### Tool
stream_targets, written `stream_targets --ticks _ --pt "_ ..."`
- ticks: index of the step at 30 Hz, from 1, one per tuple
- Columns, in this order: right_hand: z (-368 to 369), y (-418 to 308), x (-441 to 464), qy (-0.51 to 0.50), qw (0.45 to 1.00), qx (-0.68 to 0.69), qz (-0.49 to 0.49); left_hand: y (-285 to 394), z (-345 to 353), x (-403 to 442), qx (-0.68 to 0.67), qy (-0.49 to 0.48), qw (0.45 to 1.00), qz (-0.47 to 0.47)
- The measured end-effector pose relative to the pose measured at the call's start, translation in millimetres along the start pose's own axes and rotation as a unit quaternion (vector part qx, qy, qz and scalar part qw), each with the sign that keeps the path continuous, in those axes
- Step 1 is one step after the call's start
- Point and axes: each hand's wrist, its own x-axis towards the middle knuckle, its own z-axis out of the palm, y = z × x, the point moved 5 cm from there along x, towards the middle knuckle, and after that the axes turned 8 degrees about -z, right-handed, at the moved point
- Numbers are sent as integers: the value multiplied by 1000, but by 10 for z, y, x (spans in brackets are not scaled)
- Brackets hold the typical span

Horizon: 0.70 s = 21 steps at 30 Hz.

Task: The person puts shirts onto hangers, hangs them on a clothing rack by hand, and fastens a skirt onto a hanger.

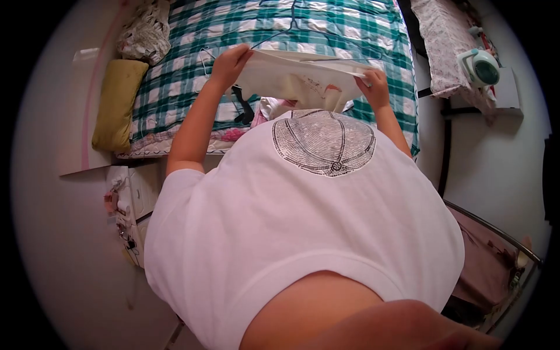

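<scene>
A cream-coloured garment (pixel 271 76) with a reddish-brown print is stretched between my two hands above the bed. My left hand (pixel 231 63) is closed on its left upper edge, and my right hand (pixel 374 88) pinches the right one. Just beyond the garment lies a dark blue clothes hanger (pixel 293 25), hook pointing away from me. Its left arm reaches close to my left fingers; whether it touches them or the cloth I cannot tell. A pale wire hanger (pixel 203 59) shows beside my left wrist. The garment's lower part is hidden behind my white shirt (pixel 309 216).
A green-and-white checked quilt (pixel 175 87) covers the bed. On its left are a mustard pillow (pixel 119 105) and a crumpled pale cloth (pixel 146 32). Something black (pixel 243 108) lies near my left forearm. A small fan (pixel 479 67) stands at right; a white drawer unit (pixel 143 189) is at left.
</scene>
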Motion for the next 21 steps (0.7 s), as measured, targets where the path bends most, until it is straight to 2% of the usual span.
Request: stream_targets --ticks 1,4,7,10,13,16,19,21 --pt "22 59 -38 3 1000 -14 5 27 1 -28 6 17 1000 8" --pt "50 177 -151 98 969 117 193 64 18 -75 18 34 999 11" --pt "-78 29 22 95 974 134 156 19 49 -99 14 39 999 21" --pt "-114 -19 93 31 991 74 110 16 53 -112 23 52 998 27" --pt "-109 14 107 35 984 100 146 19 75 -124 21 59 997 34" --pt "-40 178 32 -8 974 95 205 28 100 -133 28 52 998 29" --pt "-17 286 -18 -18 933 246 262 -41 154 -150 43 -45 995 -75" --pt "-72 275 20 -35 921 282 268 15 200 -185 2 -51 998 -47"
